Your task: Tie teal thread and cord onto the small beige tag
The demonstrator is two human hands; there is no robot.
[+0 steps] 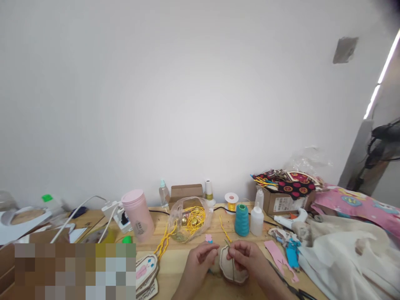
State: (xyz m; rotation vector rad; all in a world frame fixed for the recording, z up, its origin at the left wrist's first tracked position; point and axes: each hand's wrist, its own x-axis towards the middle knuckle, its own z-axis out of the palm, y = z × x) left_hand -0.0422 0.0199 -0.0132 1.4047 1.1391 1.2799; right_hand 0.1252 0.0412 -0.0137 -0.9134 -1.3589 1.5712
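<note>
A beige fabric piece with a scalloped edge (225, 268) is low in the middle of the view, between my two hands. A narrow olive-green cord (227, 242) runs over its top and down its face. My right hand (248, 260) is closed, thumb and fingertips pinching the cord at the piece's upper part. On the other side my left hand (200, 264) has its thumb and fingers pinched together, apart from the piece; anything in them is too small to make out. Yellow cord (223, 227) lies just behind the piece, and small pink felt (208, 238) is beyond my left hand.
Stacked embroidered pieces (145, 268) lie left, beside a pink tumbler (137, 214). Behind are a plastic bag of yellow cord (187, 221), a teal thread cone (241, 223) and a white bottle (256, 221). Scissors (301, 293), a pink felt scrap (279, 256) and cream cloth (340, 258) lie right.
</note>
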